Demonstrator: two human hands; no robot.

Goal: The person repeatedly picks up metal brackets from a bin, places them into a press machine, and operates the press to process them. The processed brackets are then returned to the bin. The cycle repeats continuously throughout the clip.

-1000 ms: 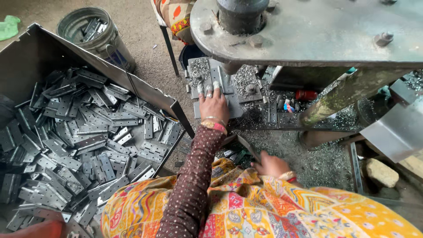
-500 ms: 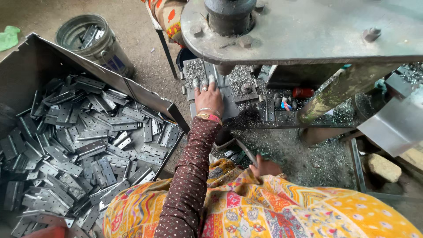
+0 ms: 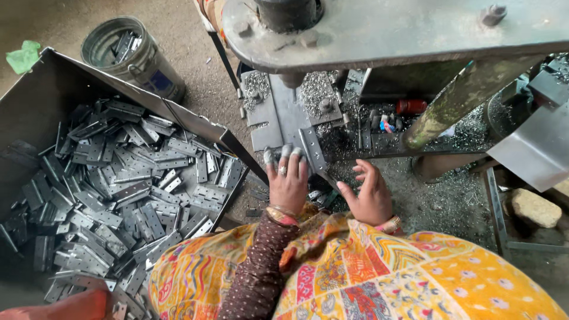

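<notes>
My left hand point(image 3: 288, 185), its fingertips wrapped in tape, lies flat on the near edge of the grey press bed plate point(image 3: 278, 118) and holds nothing that I can see. My right hand point(image 3: 371, 194) hovers just to the right with its fingers spread and curled, empty. A narrow metal hinge strip point(image 3: 312, 151) lies slanted on the bed between the two hands, next to my left fingertips. Above it hangs the round ram point(image 3: 291, 13) of the press.
An open metal box point(image 3: 35, 112) at left is full of several grey hinge plates point(image 3: 118, 184). A bucket point(image 3: 127, 53) with more plates stands behind it. Metal shavings cover the bed and floor point(image 3: 450, 201). The press table point(image 3: 403, 29) overhangs at the top, with a green post point(image 3: 456, 101) at right.
My left hand has drawn back from deeper on the press bed to its near edge. My right hand has come up from my lap to beside the hinge strip.
</notes>
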